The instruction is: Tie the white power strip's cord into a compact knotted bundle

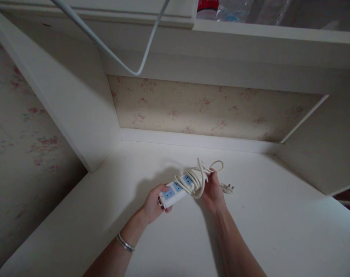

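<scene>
A white power strip point(174, 198) with blue socket panels is held tilted above the white desk, its right end higher in view. My left hand point(153, 203) is closed round its near left end, thumb on top. Several loops of its white cord point(198, 184) are wound round the other half of the strip. At that end my right hand point(213, 192) has its fingers closed on the cord, partly hidden by the loops. The plug point(228, 188) with its metal prongs sticks out just right of my right hand.
The white desk top point(175, 246) lies below, with a side panel point(56, 77) at left and flowered wallpaper point(192, 107) behind. A pale bent rod or cable point(137, 72) hangs across the upper left. Plastic bottles point(234, 9) stand on the shelf point(279, 35) above.
</scene>
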Tool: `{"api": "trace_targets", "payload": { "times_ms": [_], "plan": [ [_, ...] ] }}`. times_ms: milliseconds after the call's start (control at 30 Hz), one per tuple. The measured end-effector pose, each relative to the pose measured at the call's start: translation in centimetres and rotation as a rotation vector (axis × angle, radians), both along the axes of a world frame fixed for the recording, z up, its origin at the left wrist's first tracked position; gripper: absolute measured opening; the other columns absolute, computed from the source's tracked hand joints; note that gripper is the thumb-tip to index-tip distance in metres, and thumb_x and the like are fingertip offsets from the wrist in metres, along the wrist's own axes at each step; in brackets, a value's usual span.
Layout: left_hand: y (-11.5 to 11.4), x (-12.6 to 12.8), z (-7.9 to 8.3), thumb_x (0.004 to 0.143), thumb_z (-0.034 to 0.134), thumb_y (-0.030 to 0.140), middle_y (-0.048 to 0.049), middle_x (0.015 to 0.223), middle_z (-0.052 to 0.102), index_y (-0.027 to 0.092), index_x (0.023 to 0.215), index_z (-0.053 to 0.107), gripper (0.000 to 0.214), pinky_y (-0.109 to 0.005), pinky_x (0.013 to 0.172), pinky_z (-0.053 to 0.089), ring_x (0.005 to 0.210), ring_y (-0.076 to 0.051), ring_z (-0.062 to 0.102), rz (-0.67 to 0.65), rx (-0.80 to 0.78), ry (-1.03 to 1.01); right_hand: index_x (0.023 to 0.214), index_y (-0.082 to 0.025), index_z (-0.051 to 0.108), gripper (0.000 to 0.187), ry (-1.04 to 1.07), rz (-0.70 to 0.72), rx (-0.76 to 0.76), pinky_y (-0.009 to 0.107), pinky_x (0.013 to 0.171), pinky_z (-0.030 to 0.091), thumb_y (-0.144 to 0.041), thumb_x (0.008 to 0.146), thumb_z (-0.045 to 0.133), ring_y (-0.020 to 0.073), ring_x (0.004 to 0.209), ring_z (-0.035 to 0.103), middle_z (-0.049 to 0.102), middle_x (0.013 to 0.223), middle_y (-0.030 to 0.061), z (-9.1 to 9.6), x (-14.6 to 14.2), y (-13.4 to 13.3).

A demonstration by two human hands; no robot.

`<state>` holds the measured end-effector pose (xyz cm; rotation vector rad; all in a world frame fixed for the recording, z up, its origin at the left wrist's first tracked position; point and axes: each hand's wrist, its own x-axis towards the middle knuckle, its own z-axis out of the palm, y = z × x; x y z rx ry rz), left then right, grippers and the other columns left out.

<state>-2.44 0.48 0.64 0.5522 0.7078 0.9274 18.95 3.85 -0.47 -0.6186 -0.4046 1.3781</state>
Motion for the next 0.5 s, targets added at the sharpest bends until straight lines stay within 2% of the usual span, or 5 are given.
{"api": "trace_targets", "payload": {
  "times_ms": [133,233,367,500],
  "plan": [
    [0.2,0.3,-0.1,0.075,0.059,0.027,-0.0001,0.058,0.056,0.013,0.073,0.059,0.014,-0.024,0.036,0.036,0.044,-0.011,0.048,0.117,-0.029,0.011,0.086,-0.028,0.063,0.017,0.135,-0.035,0.055,0.023,0.058,0.048,-0.039,0.076,0.072,0.0072,0.055,0.05,0.059,0.066,-0.0084,0.3,0.9,-0.1],
    [0.5,0.3,0.2,0.076,0.059,0.026,-0.0018,0.061,0.059,0.012,0.076,0.06,0.014,-0.024,0.038,0.039,0.045,-0.011,0.05,0.197,-0.046,-0.019,0.091,-0.026,0.064,0.02,0.128,0.029,0.027,0.021,0.053,0.047,-0.041,0.078,0.069,0.0061,0.05,0.044,0.057,0.064,-0.0071,0.8,0.3,-0.4],
    [0.6,0.2,0.8,0.077,0.059,0.026,-0.0051,0.07,0.065,0.01,0.083,0.061,0.017,-0.024,0.041,0.041,0.049,-0.012,0.054,0.258,-0.023,-0.072,0.096,-0.022,0.065,0.027,-0.011,0.236,-0.03,0.018,0.042,0.037,-0.042,0.078,0.069,0.0042,0.043,0.037,0.053,0.06,-0.0067,1.2,-1.7,-1.3],
    [0.6,0.2,1.1,0.077,0.06,0.025,-0.0048,0.072,0.065,0.011,0.085,0.06,0.016,-0.024,0.043,0.042,0.052,-0.012,0.056,0.29,-0.014,-0.084,0.096,-0.016,0.068,0.033,-0.284,0.412,-0.033,0.016,0.037,0.026,-0.039,0.073,0.074,0.0025,0.04,0.035,0.054,0.057,-0.0046,0.7,-3.4,-2.2]
  ]
}}
